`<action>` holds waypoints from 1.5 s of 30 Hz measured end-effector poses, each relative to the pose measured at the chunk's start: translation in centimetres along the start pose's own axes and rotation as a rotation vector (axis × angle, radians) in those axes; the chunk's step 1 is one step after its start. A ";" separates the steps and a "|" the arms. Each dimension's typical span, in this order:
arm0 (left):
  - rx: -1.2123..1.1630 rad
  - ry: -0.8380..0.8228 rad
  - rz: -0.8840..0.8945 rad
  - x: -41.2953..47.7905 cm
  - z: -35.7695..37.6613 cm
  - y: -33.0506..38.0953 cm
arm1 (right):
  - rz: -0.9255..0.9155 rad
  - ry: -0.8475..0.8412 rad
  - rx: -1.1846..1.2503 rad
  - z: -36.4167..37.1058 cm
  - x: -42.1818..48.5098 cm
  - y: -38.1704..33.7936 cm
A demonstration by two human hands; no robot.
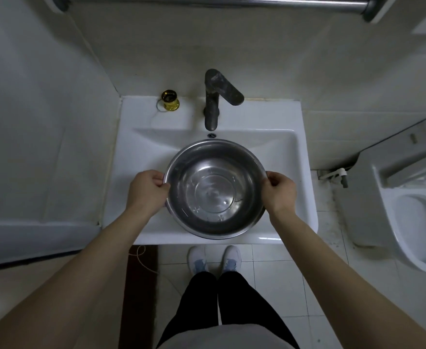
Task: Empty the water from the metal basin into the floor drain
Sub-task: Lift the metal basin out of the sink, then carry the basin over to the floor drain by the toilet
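Observation:
A round metal basin [215, 188] sits level in the white sink [146, 157], with clear water in its bottom. My left hand [146, 187] grips the basin's left rim, fingers curled over the edge. My right hand [281, 188] grips the right rim the same way. No floor drain shows in the view.
A dark faucet [214, 102] stands behind the basin, its spout over the basin's far rim. A small gold cup [170, 100] sits at the sink's back left. A toilet [413, 197] is at the right. White tiled floor [270, 268] and my feet are below the sink.

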State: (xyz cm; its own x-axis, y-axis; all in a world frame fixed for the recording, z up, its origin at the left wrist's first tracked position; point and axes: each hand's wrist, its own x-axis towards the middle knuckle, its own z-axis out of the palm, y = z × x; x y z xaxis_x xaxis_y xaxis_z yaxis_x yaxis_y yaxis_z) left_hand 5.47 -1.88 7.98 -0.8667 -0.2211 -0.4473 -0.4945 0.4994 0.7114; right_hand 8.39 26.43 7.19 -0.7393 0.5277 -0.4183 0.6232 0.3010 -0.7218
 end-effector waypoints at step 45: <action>-0.101 -0.003 0.317 -4.0 -3.6 12.7 | -0.114 0.243 0.263 -11.0 -4.8 -7.8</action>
State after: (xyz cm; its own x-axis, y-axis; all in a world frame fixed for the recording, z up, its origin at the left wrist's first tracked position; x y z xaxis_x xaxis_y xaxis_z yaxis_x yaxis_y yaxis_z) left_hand 2.39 2.35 20.72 -0.9783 -0.0652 -0.1968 -0.2046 0.4574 0.8654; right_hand 9.87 30.22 20.90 -0.6986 0.6850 -0.2069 0.4302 0.1710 -0.8864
